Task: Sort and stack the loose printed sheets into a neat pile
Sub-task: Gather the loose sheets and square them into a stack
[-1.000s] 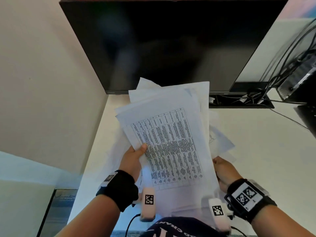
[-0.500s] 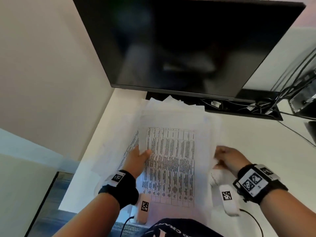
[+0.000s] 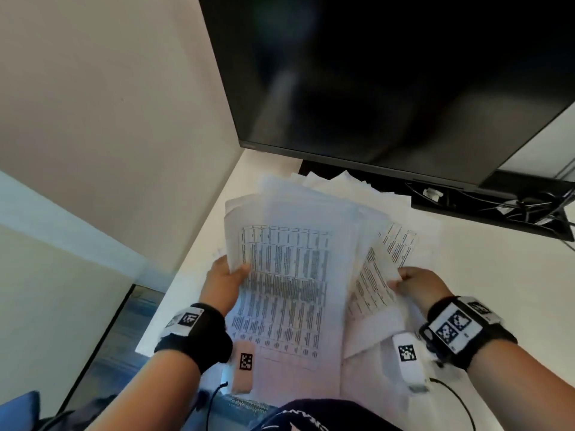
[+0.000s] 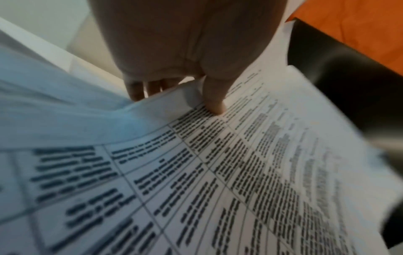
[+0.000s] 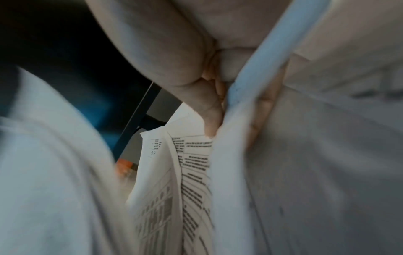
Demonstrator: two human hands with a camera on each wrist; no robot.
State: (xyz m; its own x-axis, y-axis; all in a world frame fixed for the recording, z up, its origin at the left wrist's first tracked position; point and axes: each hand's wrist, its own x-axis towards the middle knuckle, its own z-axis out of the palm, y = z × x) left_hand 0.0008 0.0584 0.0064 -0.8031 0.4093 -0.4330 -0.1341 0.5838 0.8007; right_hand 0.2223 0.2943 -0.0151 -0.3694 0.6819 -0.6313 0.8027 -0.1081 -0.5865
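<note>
Both hands holding a ragged bundle of sheets above the desk, edges not yet squared

The left hand [image 3: 224, 276] pinches the bundle's left edge, its thumb [image 4: 214, 101] pressed on the printed table of the top sheet [image 3: 286, 287] and the other fingers [image 4: 139, 89] curled underneath; the right hand [image 3: 418, 283] pinches a few sheets [image 3: 371, 283] splayed out to the right, thumb [image 5: 210, 110] on top and the fingers mostly hidden by paper. The sheets [image 3: 314, 213] fan out unevenly toward the monitor [image 3: 389, 76], held over the white desk [image 3: 485, 275] with more paper lying under them. To do this well, I would loosen both grips a little, bring the right-hand sheets over the left bundle, stand the lot on its long edge and tap it on the desk, letting corners slide level instead of forcing and creasing them
</note>
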